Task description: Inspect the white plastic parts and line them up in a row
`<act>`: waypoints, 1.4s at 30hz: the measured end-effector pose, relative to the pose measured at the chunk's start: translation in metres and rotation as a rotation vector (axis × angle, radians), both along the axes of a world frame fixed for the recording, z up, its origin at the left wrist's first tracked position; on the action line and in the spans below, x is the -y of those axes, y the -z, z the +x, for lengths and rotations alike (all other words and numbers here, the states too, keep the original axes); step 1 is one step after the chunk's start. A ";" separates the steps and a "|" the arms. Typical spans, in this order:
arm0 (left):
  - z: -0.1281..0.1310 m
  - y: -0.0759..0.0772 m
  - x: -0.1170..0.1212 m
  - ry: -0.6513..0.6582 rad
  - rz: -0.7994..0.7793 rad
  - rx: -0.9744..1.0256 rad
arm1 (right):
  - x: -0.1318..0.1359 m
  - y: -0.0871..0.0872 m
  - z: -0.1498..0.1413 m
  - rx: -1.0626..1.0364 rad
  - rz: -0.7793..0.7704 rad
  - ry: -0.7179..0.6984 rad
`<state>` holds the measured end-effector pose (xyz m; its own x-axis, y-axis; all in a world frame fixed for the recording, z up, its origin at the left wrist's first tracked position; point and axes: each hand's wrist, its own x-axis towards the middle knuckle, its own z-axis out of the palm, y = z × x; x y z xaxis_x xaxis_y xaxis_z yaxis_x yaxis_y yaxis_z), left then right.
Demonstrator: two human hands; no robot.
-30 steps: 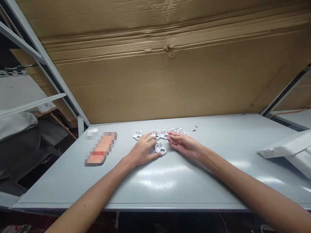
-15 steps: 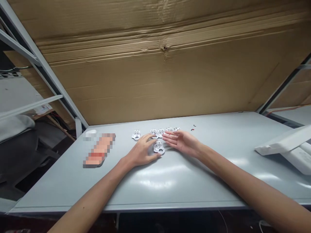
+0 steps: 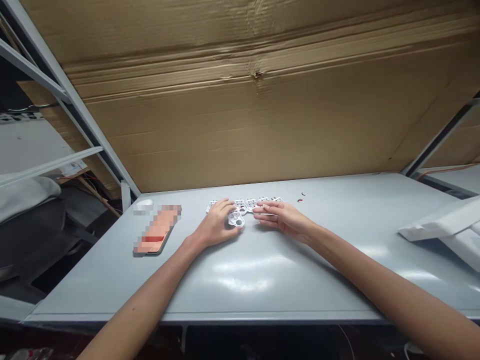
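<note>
Several small white plastic parts with holes lie in a row [image 3: 251, 205] near the back of the grey table [image 3: 262, 270]. My left hand [image 3: 215, 225] rests on the table with its fingers curled round one white part [image 3: 236, 218] set a little in front of the row. My right hand [image 3: 279, 217] lies just right of it, fingers stretched toward the left and loosely together, fingertips close to that part; I cannot see anything held in it.
A blurred orange-red flat object [image 3: 156, 235] and a small white lump [image 3: 144, 203] lie at the table's left. Tiny red and dark bits [image 3: 301, 198] sit behind the row. White foam pieces [image 3: 446, 227] lie at the right. A cardboard wall [image 3: 262, 110] backs the table.
My left hand has slid the front white part back and left, toward the row, and closed round it. My right hand has turned palm down and moved slightly forward.
</note>
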<state>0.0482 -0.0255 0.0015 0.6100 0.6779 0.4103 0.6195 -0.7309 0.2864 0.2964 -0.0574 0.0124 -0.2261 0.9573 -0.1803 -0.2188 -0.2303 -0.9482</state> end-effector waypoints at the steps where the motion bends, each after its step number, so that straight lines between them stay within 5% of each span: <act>1: -0.005 0.000 -0.006 -0.026 0.008 -0.003 | 0.001 -0.002 0.000 0.018 0.009 -0.003; 11: -0.025 0.010 -0.032 -0.139 -0.083 -0.079 | -0.001 -0.020 0.015 0.230 0.246 0.006; 16: -0.024 0.013 -0.031 -0.163 -0.154 -0.096 | -0.026 -0.008 0.063 0.901 0.502 0.403; 18: -0.023 0.012 -0.031 -0.165 -0.162 -0.103 | -0.033 -0.002 0.078 1.123 0.493 0.454; 28: -0.013 -0.001 -0.014 -0.113 -0.044 -0.144 | -0.030 -0.001 0.084 1.456 0.375 0.302; 33: 0.001 -0.009 0.009 0.056 -0.060 -0.212 | -0.024 0.000 0.063 1.366 0.672 0.277; 38: 0.005 -0.009 0.017 0.090 -0.038 -0.202 | -0.006 0.004 0.022 1.140 1.044 -0.093; 42: 0.006 -0.013 0.021 0.140 0.006 -0.149 | 0.006 0.009 0.002 1.140 1.125 -0.206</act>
<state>0.0541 -0.0465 0.0145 0.7525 0.5799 0.3122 0.5468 -0.8143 0.1947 0.2982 -0.0630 0.0038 -0.6076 0.6855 0.4012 0.6270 0.7240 -0.2875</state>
